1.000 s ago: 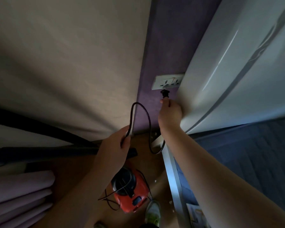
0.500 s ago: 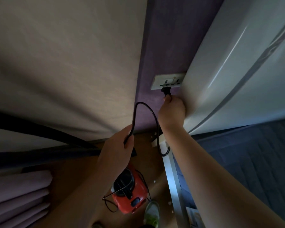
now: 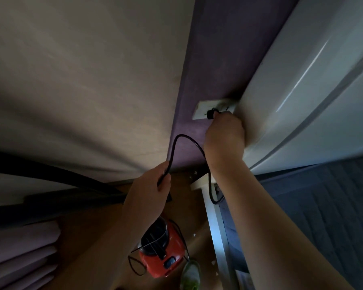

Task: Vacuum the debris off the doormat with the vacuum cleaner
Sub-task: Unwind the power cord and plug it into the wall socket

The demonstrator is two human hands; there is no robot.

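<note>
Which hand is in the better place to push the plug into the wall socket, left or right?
Right. The right hand already holds the plug right at the socket. The left hand is lower, only holding the cord slack, well away from the socket.

The floor (image 3: 88, 225) is a brown, wood-toned surface, seen in dim light at the bottom of the head view. A red-and-black vacuum cleaner (image 3: 161, 254) stands directly on it, with loops of its black cord (image 3: 135, 266) lying on the floor at its left side and a light-coloured shoe (image 3: 190, 275) just beside it on the right. Small white scraps of debris (image 3: 194, 235) are scattered on the floor near a pale vertical frame edge (image 3: 216, 231).
</note>
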